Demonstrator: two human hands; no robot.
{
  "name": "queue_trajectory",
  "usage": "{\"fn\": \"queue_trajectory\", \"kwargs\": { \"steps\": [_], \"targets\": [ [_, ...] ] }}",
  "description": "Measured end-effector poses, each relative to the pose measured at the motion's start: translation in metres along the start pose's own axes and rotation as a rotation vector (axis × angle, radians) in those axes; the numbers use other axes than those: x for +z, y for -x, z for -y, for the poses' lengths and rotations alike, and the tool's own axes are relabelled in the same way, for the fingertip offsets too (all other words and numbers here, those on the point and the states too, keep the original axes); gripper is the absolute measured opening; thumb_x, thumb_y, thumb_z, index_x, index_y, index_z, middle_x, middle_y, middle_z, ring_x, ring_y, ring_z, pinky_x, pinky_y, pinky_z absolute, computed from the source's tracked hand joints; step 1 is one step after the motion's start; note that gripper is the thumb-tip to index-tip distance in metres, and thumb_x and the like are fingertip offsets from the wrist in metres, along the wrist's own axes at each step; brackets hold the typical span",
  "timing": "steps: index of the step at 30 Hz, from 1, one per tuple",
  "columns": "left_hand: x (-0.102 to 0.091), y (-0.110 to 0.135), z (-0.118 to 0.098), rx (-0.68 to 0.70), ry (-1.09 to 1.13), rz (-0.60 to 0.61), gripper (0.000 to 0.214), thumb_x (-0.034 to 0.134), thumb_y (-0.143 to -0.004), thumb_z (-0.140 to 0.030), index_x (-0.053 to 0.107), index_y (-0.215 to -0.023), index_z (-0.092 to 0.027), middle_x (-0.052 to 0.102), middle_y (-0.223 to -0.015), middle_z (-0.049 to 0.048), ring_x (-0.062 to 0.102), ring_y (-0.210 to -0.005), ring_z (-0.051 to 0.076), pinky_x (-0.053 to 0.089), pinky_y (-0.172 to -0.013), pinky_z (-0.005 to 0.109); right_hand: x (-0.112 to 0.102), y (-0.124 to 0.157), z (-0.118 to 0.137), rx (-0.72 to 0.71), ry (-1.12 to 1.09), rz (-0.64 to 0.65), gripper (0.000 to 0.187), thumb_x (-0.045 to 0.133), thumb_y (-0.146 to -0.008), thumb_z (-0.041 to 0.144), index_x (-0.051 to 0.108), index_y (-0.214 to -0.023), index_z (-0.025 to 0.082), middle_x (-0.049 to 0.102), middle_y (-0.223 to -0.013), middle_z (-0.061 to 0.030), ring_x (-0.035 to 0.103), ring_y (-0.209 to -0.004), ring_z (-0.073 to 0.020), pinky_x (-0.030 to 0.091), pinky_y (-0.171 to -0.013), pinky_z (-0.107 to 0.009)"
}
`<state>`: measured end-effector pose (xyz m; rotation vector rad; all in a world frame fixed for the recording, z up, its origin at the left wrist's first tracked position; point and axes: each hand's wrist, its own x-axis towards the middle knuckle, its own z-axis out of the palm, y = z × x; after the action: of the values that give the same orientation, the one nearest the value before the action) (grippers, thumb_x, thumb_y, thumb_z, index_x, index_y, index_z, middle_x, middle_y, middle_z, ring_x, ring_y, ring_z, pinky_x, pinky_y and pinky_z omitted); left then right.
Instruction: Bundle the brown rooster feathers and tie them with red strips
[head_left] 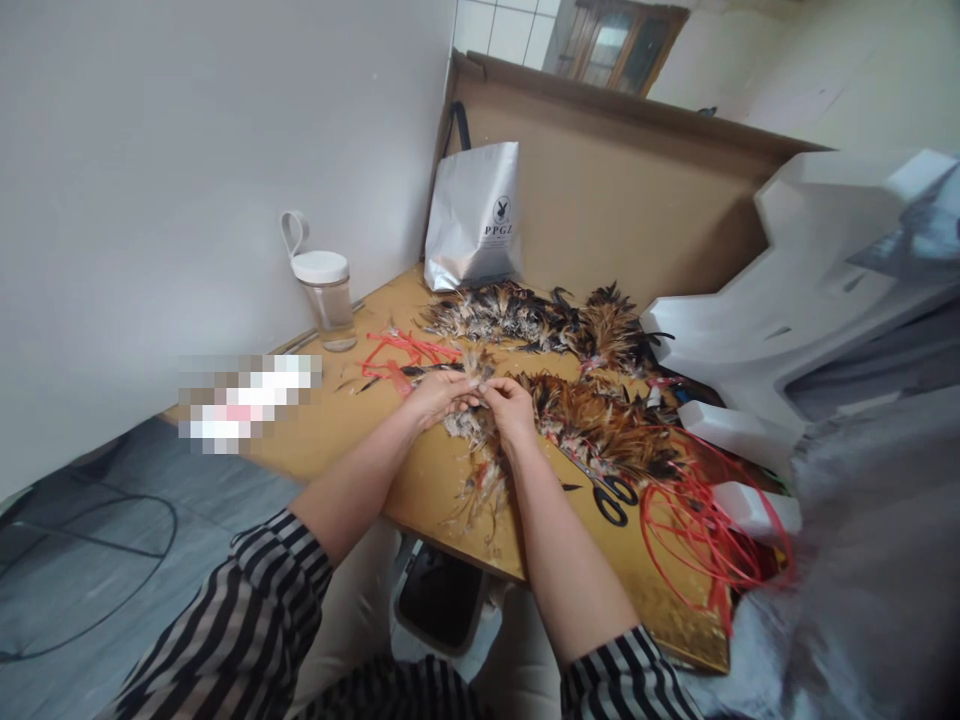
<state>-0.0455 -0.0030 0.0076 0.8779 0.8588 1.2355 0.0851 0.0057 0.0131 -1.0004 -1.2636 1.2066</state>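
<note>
My left hand (pixel 441 395) and my right hand (pixel 510 405) meet over the middle of the wooden table (pixel 352 420), fingers closed together. Between their fingertips is a small tuft of brown feathers (pixel 477 360). Loose pale feathers (pixel 480 490) lie on the tabletop below the hands. Just right of my right hand stretches a row of brown feather bundles (pixel 600 420), and a darker row of feathers (pixel 517 312) lies behind it. Black-handled scissors (pixel 615 495) rest to the right of my right forearm. Red plastic strips (pixel 390 355) lie beyond my left hand.
A lidded clear cup (pixel 330 305) stands at the back left, near a silver bag (pixel 476 215). Tangled red strips (pixel 697 530) spread over the right front edge. White foam pieces (pixel 750 270) rise on the right. A dark bin (pixel 441 598) sits below the table's front edge.
</note>
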Motion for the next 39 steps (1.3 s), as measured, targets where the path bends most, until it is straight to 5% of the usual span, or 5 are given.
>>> {"fn": "queue_trajectory", "kwargs": {
  "steps": [7,14,30,35,39],
  "targets": [
    [0.000,0.000,-0.002,0.021,-0.001,-0.021,0.016,0.070,-0.064,-0.022,0.062,-0.065,-0.007,0.057,-0.051,0.0023,0.050,-0.041,0.003,0.038,-0.040,0.011,0.000,0.002,0.000,-0.032,-0.028,0.095,0.022,0.066,-0.058,0.032,0.059,-0.071,0.016,0.062,-0.068,-0.0021,0.056,-0.064,-0.0129,0.045,-0.068,-0.027],
    [-0.003,-0.001,-0.002,-0.007,0.093,0.019,0.015,0.070,-0.064,-0.018,0.062,-0.068,-0.006,0.061,-0.060,0.0041,0.051,-0.045,0.003,0.041,-0.044,0.011,-0.001,-0.001,0.003,-0.018,-0.081,0.008,0.027,0.069,-0.055,0.030,0.058,-0.076,0.016,0.058,-0.064,0.0027,0.050,-0.055,-0.0084,0.042,-0.057,-0.022],
    [-0.003,0.000,-0.004,-0.009,0.178,0.026,0.009,0.065,-0.069,-0.013,0.061,-0.066,-0.006,0.059,-0.059,0.0037,0.051,-0.045,0.002,0.040,-0.043,0.010,-0.004,-0.001,0.006,0.089,-0.202,0.076,0.024,0.068,-0.058,0.033,0.058,-0.071,0.016,0.057,-0.052,0.0034,0.047,-0.044,-0.0078,0.034,-0.042,-0.019],
    [-0.003,-0.001,-0.004,0.018,0.083,-0.040,0.013,0.067,-0.067,-0.018,0.061,-0.067,-0.007,0.060,-0.060,0.0039,0.051,-0.044,0.003,0.040,-0.042,0.011,-0.014,-0.002,0.014,-0.012,-0.015,0.123,0.019,0.063,-0.064,0.032,0.060,-0.075,0.016,0.054,-0.051,0.0040,0.044,-0.043,-0.0073,0.034,-0.044,-0.019],
    [-0.003,0.000,-0.004,0.032,-0.012,-0.050,0.018,0.069,-0.065,-0.023,0.062,-0.070,-0.008,0.061,-0.061,0.0040,0.051,-0.044,0.003,0.040,-0.042,0.012,-0.021,-0.001,0.018,-0.271,0.359,0.172,0.015,0.058,-0.069,0.028,0.065,-0.074,0.016,0.062,-0.068,-0.0022,0.053,-0.060,-0.0121,0.041,-0.059,-0.024]
  ]
}}
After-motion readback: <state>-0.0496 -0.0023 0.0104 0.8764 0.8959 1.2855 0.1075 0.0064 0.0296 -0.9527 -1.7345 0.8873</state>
